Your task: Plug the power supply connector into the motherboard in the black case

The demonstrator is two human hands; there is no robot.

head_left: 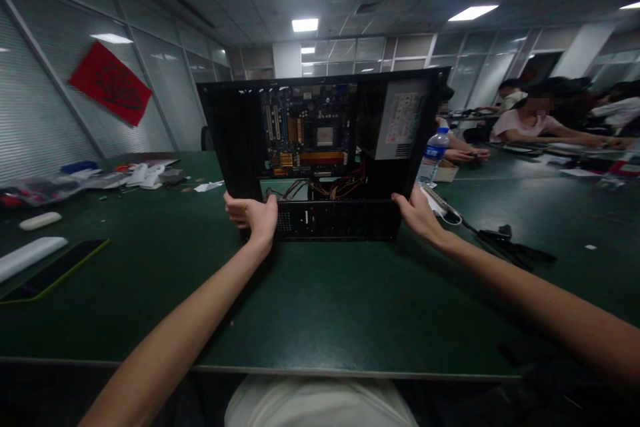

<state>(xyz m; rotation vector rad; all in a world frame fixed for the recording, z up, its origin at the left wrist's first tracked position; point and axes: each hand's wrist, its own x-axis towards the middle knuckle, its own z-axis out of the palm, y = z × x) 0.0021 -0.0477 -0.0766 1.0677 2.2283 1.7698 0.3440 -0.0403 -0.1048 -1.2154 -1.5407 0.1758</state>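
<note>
Head view: a black computer case (pixel 345 221) is held on edge at the middle of the green worktop (pixel 325 307), its uncovered side facing the wearer; whether its base touches is unclear. The left hand (pixel 253 215) grips its lower left corner, fingers curled, thumb in front; the right hand (pixel 416 215) clasps the lower right edge, most fingers hidden. The shell looks stiff and fairly heavy, probably weighted toward the power supply (pixel 404 117). Its metal rims seem the sound hold, away from the fragile motherboard (pixel 309 140) and loose cables (pixel 345 185).
</note>
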